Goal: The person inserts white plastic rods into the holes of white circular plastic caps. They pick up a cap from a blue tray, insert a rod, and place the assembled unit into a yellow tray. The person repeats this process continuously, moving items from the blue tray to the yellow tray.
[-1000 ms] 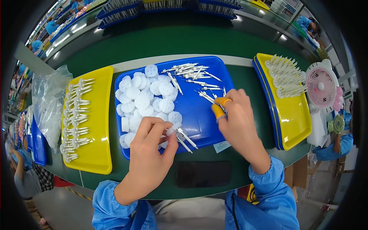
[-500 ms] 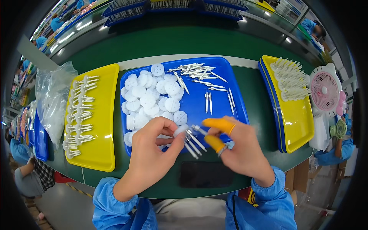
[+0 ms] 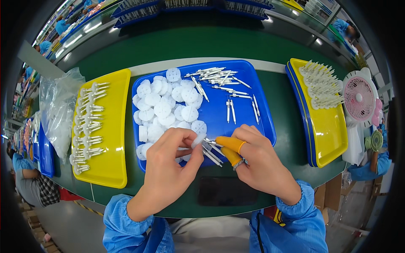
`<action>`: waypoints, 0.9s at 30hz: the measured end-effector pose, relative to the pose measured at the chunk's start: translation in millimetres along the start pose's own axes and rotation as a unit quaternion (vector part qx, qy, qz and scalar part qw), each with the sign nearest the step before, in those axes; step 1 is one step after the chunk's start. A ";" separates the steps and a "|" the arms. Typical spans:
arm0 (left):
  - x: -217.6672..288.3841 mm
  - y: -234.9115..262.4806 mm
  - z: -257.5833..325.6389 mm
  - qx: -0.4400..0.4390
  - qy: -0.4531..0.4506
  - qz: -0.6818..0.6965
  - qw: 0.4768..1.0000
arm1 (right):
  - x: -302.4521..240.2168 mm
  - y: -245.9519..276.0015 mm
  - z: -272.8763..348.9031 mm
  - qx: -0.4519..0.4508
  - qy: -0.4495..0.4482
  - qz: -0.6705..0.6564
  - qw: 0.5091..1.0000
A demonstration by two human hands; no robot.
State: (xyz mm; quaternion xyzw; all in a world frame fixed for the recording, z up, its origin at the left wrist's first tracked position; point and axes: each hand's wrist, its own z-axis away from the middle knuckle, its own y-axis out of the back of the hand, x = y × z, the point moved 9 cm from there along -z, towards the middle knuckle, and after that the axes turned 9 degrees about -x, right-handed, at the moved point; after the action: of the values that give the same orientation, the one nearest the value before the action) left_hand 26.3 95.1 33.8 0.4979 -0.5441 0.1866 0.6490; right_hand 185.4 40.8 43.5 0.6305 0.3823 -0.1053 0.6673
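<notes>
Two bare hands at work over the near edge of a blue tray [image 3: 261,126], which sits on a green table [image 3: 177,46].

Left hand [image 3: 168,168]: fingers closed in a pinch on one white disc [image 3: 198,140], held just above the tray's near edge, tilted toward the other hand.

Right hand [image 3: 257,158]: two fingers wear orange finger cots [image 3: 231,144]; these are closed on a thin white pin [image 3: 214,143], its tip meeting the pinched disc. A few more loose pins lie just under both hands.

Blue tray, contents: a pile of white discs [image 3: 166,107] (round, with small holes) filling the left half; a heap of white pins [image 3: 213,76] at the far edge, with several single pins scattered across the right half.

Left yellow tray [image 3: 114,168]: just beside the blue tray, holding rows of assembled white pieces [image 3: 88,122], each a pin with a broader head.

Right yellow tray [image 3: 333,143]: stacked on a blue one, near the blue tray's right side, with a cluster of the same assembled pieces [image 3: 322,86] at its far end.

Clear plastic bag [image 3: 57,105]: crumpled, at the far left of the table, touching the left yellow tray.

Dark flat rectangle [image 3: 228,190]: on the table between the person's forearms, just below the hands.

Small pink fan [image 3: 358,99]: at the right edge, beside the right yellow tray.

Sleeves [image 3: 126,223]: blue, gathered at the cuffs.
</notes>
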 end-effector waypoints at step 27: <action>5.2 35.0 10.0 0.145 -0.079 -0.154 0.974 | 28.9 19.9 -18.5 0.204 -0.096 0.058 0.972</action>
State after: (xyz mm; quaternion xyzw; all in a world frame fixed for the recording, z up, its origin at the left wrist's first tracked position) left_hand -4.6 100.3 53.1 0.6780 -0.4773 0.1216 0.5456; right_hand 210.7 71.4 41.7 0.7614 0.2496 -0.2021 0.5631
